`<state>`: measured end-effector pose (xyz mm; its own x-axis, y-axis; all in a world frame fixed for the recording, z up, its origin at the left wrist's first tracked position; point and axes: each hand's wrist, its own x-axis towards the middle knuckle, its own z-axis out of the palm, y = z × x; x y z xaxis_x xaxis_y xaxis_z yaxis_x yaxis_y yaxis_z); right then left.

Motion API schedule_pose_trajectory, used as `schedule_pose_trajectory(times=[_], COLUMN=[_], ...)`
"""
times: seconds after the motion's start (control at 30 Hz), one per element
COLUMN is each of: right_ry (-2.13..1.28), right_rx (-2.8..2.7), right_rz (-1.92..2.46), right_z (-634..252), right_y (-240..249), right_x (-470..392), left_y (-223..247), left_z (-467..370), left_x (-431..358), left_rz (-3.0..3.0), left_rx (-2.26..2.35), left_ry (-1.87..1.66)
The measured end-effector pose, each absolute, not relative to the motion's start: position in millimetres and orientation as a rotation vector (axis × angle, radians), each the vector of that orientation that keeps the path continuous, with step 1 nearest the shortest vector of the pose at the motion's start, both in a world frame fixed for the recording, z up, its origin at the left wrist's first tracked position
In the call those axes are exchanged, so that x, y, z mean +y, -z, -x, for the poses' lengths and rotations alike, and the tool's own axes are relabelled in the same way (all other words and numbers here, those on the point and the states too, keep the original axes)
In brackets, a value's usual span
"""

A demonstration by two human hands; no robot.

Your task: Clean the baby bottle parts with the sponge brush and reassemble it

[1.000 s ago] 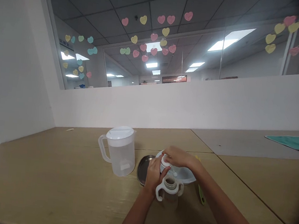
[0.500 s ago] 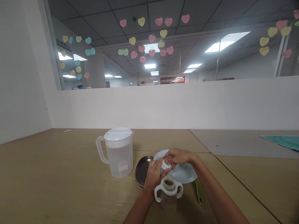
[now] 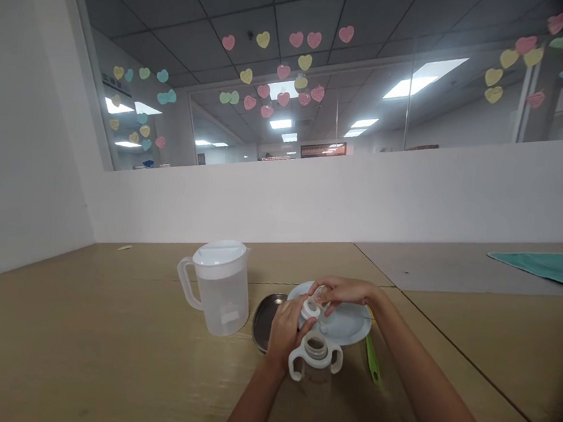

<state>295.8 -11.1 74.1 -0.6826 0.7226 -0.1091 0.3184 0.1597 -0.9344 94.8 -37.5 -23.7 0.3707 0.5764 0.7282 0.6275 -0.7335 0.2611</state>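
A white ring-shaped cap point(image 3: 310, 309) is held in my left hand point(image 3: 286, 329), whose fingers wrap round its left side. Pinched in my right hand point(image 3: 342, 292) is a small clear piece point(image 3: 322, 296), just above and right of the cap. Both hands are over the left part of a pale plate point(image 3: 350, 324). Closer to me stands a clear bottle point(image 3: 316, 373) with two white handles and an uncovered mouth. A round dark metal dish point(image 3: 265, 322) lies left of my left hand, partly hidden by it.
A lidded translucent pitcher point(image 3: 223, 295) stands left of the dish. Beside the plate, on the right, lies a green-handled utensil point(image 3: 373, 360). A teal cloth point(image 3: 549, 268) is at the far right, and a white wall point(image 3: 262, 202) rises behind the table.
My right hand has lifted slightly off the white cap with the clear piece in its fingers, so the cap's opening now shows. My left hand still holds the cap.
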Motion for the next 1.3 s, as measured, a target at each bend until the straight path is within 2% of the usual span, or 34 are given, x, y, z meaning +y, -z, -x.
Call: schedule_pose_trajectory(times=[0.57,0.7,0.9,1.17,1.3], right_ry=[-1.448,-1.344,-0.975,-0.961,-0.957], right_rx=[-1.999,-1.918,-2.168,-2.280,-2.287], right_rz=[1.193,1.217,1.542,1.685,1.707], right_z=[-299,-304,-310,-298,-298], right_y=[-64,-69,-67,-56,-56], right_x=[1,-1,8,12,10], left_y=[18,20,21,22,13], left_z=[-96,-95,-95,-94,-92], left_x=[-43,-42,-40,-42,-46], left_rz=[2.549,2.515,2.473,2.411,2.295], left_rx=[-1.233,-1.264,-1.319,-1.247,-1.207], left_ry=[1.213,1.213,1.149,1.133,1.275])
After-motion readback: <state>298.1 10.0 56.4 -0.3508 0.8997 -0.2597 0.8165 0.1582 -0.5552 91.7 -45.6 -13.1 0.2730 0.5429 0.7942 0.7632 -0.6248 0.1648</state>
